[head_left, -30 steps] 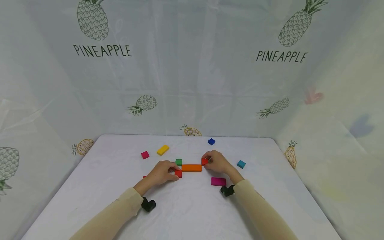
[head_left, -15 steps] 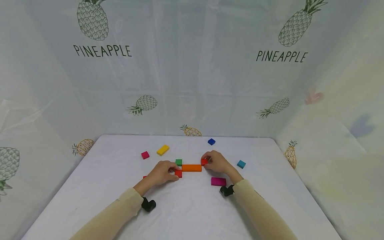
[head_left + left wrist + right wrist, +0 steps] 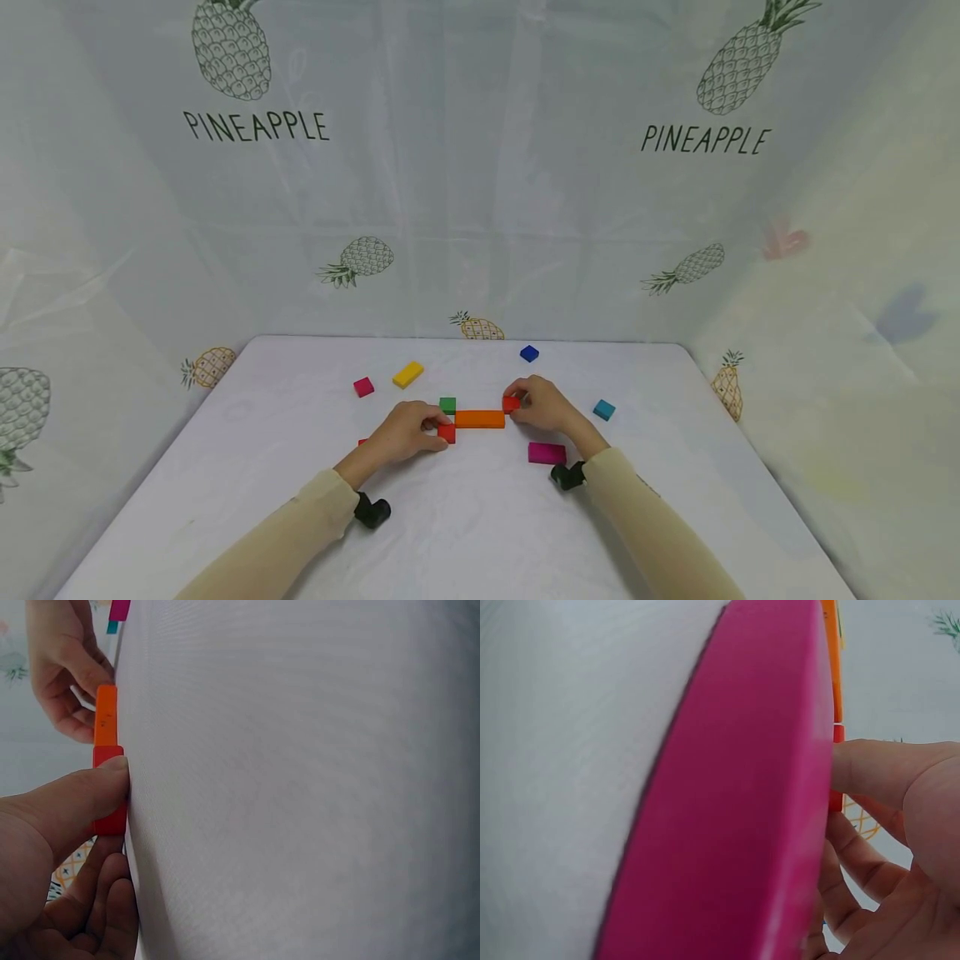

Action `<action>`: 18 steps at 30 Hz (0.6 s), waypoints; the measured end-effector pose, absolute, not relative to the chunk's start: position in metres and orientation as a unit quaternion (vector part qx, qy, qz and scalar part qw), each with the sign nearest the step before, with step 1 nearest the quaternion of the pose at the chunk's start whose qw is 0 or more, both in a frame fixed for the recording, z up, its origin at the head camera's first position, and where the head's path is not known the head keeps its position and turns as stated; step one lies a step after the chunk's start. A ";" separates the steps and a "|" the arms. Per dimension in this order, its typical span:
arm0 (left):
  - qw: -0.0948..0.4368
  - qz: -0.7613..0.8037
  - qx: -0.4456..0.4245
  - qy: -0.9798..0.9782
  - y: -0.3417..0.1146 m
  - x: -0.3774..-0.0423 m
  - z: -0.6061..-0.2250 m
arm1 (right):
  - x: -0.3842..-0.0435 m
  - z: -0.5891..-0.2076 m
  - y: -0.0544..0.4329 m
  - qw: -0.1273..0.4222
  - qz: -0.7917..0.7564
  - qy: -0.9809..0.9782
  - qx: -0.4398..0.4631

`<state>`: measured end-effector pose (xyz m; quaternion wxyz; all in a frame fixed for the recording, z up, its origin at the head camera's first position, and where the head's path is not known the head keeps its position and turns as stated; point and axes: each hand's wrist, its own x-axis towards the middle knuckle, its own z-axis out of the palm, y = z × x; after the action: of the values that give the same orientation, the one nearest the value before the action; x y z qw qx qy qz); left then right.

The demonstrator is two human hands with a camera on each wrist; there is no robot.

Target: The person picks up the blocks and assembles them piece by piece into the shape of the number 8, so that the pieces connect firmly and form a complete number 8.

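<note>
My left hand (image 3: 405,431) pinches a red block (image 3: 446,433) between thumb and fingers, at the near left corner of a long orange block (image 3: 480,419). In the left wrist view the thumb lies over the face of that red block (image 3: 111,817). My right hand (image 3: 546,405) pinches another red block (image 3: 511,404) by the far right end of the orange one; the right wrist view shows only slivers of it past a magenta block (image 3: 720,795). A green block (image 3: 447,405) sits at the orange block's far left corner.
On the white table (image 3: 465,533) lie a yellow block (image 3: 408,374), a crimson block (image 3: 363,387), a dark blue block (image 3: 529,353) and a teal block (image 3: 603,409). Another red piece (image 3: 362,442) is mostly hidden behind the left wrist. A pineapple-print sheet (image 3: 465,167) hangs behind.
</note>
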<state>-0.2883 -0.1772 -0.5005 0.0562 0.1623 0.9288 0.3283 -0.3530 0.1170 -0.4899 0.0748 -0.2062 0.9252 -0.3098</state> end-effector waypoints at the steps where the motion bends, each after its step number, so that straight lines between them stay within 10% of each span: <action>1: 0.055 0.328 0.164 0.929 -0.178 -0.288 -0.501 | -0.353 -0.490 0.117 0.075 -0.309 0.925 -0.207; 18: 0.053 0.329 0.165 0.928 -0.179 -0.290 -0.504 | -0.354 -0.492 0.117 0.073 -0.309 0.925 -0.208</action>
<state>-0.2895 -0.1793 -0.5037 0.0527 0.1652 0.9284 0.3286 -0.3537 0.1166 -0.4919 0.0725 -0.2079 0.9252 -0.3090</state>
